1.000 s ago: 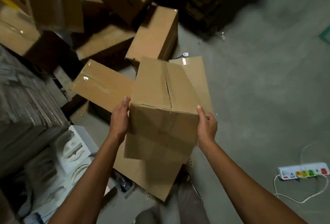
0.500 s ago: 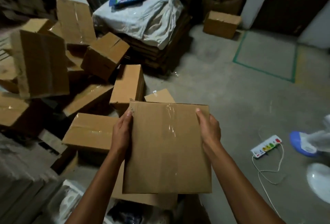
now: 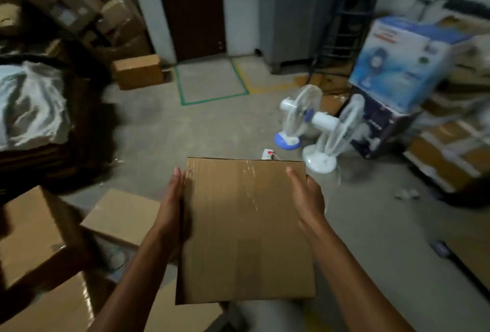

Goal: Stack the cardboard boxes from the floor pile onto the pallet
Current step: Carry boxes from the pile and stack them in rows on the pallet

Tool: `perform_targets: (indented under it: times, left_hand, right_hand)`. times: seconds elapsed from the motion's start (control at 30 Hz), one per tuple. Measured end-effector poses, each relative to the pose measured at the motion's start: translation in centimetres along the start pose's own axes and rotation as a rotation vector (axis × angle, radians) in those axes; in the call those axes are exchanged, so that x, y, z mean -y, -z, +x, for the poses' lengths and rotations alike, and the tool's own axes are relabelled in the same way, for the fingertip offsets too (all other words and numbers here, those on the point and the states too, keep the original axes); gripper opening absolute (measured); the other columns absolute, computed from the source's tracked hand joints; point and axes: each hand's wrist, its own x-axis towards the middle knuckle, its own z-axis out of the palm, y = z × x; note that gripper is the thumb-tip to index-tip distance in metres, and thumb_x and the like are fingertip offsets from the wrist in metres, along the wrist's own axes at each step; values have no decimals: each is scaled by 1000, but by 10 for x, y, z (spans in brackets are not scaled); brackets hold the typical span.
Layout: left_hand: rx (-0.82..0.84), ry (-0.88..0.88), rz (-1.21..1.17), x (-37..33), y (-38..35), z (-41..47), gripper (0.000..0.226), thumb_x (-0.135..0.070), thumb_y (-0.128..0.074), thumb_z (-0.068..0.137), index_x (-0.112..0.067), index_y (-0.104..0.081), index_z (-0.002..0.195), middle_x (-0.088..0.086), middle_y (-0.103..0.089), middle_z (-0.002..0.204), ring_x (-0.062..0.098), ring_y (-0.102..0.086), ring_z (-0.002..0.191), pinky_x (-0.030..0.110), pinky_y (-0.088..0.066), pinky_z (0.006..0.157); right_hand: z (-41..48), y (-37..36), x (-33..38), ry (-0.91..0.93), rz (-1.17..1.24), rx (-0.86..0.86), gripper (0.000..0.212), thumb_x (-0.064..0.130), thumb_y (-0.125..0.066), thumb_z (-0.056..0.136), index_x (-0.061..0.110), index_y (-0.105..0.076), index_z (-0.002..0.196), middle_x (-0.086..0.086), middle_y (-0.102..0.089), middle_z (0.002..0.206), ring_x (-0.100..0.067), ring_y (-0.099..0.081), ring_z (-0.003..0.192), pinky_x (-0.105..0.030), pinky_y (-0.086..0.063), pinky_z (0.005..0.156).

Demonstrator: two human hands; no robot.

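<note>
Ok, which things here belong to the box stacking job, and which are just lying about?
Job: cardboard box pressed between left hand and right hand; floor-pile boxes at lower left.
Lying about: blue-based table fan, white table fan, blue fan carton, power strip.

The room around me is dim and murky; motion blur smears the edges, the left side falls into deep shadow, and wide-angle distortion bends the walls.

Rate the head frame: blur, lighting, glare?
Head view: dim, uneven light, darkest at the left edge; the carried box, left hand and right hand read fairly sharp; motion blur smears the periphery, worst on the floor boxes at left; the tape on the box shows faint glare; the fans look soft.
</note>
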Motion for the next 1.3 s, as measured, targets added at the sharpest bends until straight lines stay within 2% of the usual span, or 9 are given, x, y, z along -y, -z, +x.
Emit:
perform_targets:
  times: [0.17,0.37,0.47,0.6,0.67,0.73,0.83,1.0,1.3]
  left_hand:
    - [248,122,-11,6,-120,-7,80,-70,-19,98,-12,-68,121,16,-74,112,25,-74,94,39,-51,79]
    - [542,225,128,46,-282,-67,71,-74,-38,94,-13,-74,92,16,-70,99,23,-68,81,32,-53,72]
    - [686,296,157,73,-364,-120,72,-73,-42,92,-12,-77,106,17,-74,104,26,-72,86,35,-57,72]
    - [891,362,207,113,-458,-192,66,-68,-46,94,-9,-72,112,21,-71,109,34,-70,92,44,-53,82]
    - [991,400,273,136,-504,-230,62,-64,-45,96,-10,-76,98,19,-72,100,31,-70,82,42,-53,78]
    - [1057,441,345,158,-550,-268,62,-65,-46,95,-14,-79,86,14,-74,90,27,-72,72,38,-52,71]
    - [1139,479,480,195,-614,-323,56,-64,-52,93,-15,-75,106,11,-76,98,26,-73,78,35,-55,68]
    - [1318,545,579,250,-706,-405,42,-57,-55,93,-17,-66,98,8,-69,86,26,-68,70,30,-54,64]
    - [1524,603,759,350,-868,-539,40,-50,-53,95,-17,-65,77,8,-66,77,25,-64,66,30,-50,68]
  right_hand:
    - [-6,134,-42,-29,45,-221,59,75,-52,80,22,-69,99,3,-73,102,-25,-67,98,-49,-53,95]
    - [-65,308,-117,-128,157,-515,64,64,-55,92,16,-57,133,2,-61,123,-30,-58,115,-46,-46,103]
    - [-104,387,-156,-176,230,-640,64,69,-55,87,23,-60,132,-3,-65,129,-28,-60,117,-48,-47,104]
    - [-160,486,-206,-254,306,-813,50,57,-58,94,18,-62,126,-3,-65,122,-29,-61,112,-42,-48,100]
    - [-191,526,-228,-268,327,-900,44,55,-59,93,19,-63,118,-2,-65,116,-27,-61,109,-39,-47,97]
    - [-219,561,-253,-295,351,-1023,61,65,-59,85,14,-66,118,-2,-70,114,-26,-64,107,-43,-50,98]
    - [-261,609,-288,-372,379,-1151,44,57,-59,92,15,-69,102,-3,-72,94,-27,-67,92,-42,-54,87]
    - [-318,677,-337,-464,371,-1326,49,58,-48,98,12,-63,89,-4,-67,82,-24,-64,80,-38,-50,77]
    - [-346,814,-417,-658,380,-1615,52,63,-47,95,14,-62,100,-9,-67,88,-30,-65,84,-49,-55,80]
